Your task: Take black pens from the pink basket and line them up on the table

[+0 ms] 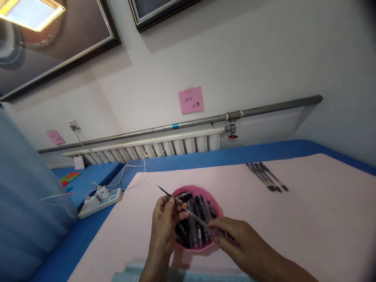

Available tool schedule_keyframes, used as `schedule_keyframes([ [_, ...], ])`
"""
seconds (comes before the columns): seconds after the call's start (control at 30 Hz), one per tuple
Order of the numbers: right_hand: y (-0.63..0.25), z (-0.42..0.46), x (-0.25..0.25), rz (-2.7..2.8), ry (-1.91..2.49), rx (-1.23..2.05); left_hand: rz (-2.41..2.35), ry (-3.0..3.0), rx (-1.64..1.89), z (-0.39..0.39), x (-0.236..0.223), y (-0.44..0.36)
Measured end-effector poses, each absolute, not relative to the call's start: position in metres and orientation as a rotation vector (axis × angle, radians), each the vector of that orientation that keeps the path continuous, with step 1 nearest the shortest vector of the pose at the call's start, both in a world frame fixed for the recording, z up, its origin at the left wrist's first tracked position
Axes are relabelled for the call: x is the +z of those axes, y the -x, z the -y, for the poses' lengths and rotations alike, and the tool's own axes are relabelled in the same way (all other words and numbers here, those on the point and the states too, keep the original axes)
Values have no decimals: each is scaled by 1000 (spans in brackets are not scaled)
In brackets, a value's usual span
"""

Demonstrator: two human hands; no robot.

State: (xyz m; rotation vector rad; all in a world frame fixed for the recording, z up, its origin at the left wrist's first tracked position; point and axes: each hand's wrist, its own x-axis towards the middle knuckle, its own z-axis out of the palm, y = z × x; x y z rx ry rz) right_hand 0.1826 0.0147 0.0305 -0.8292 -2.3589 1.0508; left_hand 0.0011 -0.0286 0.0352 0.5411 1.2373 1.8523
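Observation:
Over the basket, my left hand (pixel 165 219) pinches a thin dark pen refill (pixel 164 190), its pointed end sticking out to the upper left. In line with it runs a clear pen barrel (pixel 195 217), gripped near its lower right end by my right hand (pixel 232 239). The two pieces meet around my left fingers; how far one sits inside the other I cannot tell. Beneath both hands stands a pink basket (pixel 219 209) filled with clear barrels and black pen parts (pixel 199 235).
Several slim dark pieces with broad ends (pixel 267 178) lie at the table's right rear. A power strip (pixel 114 197) with plugs and white cables rests at the left, beside a blue curtain (pixel 26 203). A light-blue item (pixel 182 275) borders the near edge. Behind are a radiator (pixel 188 145) and pipe.

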Motion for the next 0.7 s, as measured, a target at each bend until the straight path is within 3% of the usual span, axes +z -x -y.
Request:
schedule_keyframes([
  [0.7, -183, -15, 31, 2325, 823, 1085, -1192, -512, 1758, 29, 35, -13],
])
